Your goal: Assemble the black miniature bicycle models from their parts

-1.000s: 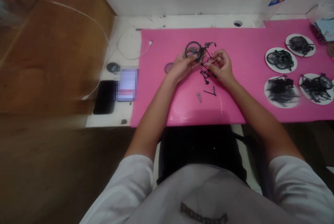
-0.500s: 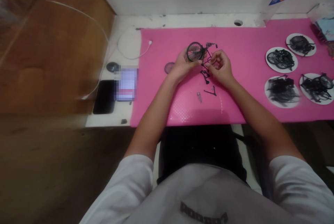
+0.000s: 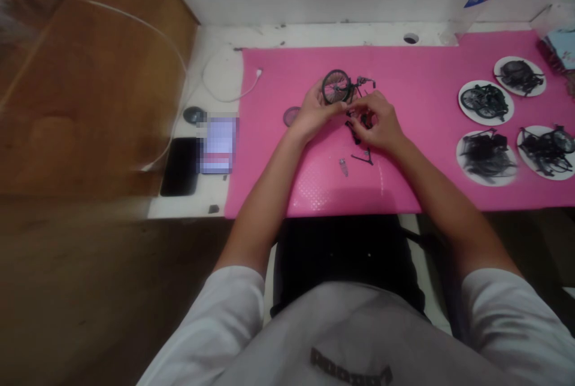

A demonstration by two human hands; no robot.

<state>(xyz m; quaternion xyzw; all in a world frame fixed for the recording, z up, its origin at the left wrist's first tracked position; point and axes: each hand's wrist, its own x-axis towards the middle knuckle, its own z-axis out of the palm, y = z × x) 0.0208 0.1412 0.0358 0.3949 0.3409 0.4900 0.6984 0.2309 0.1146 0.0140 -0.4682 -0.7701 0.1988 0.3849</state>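
Observation:
A small black toy bicycle [image 3: 336,87], with one spoked wheel and its handlebar showing, is gripped in my left hand [image 3: 313,109]. My right hand [image 3: 381,120] is closed at the lower part of its frame, fingertips and thumb bent together; what they pinch is partly hidden. Under the right hand lies a black part [image 3: 353,132], partly covered. Nearer to me on the mat are a thin black forked piece [image 3: 363,159] and a small grey piece [image 3: 344,166]. A loose wheel [image 3: 291,116] lies behind my left wrist.
Several white plates with black bicycle parts stand on the right of the pink mat [image 3: 269,194], one plate's rim [image 3: 460,111] nearest the middle. At left are a black phone [image 3: 178,167], a blurred-out screen [image 3: 219,145], a mouse [image 3: 194,114] and a white cable [image 3: 224,100].
My right hand has shifted left and its fingers now reach further over the bicycle frame, covering part of the black piece. My left hand holds the bicycle in nearly the same place.

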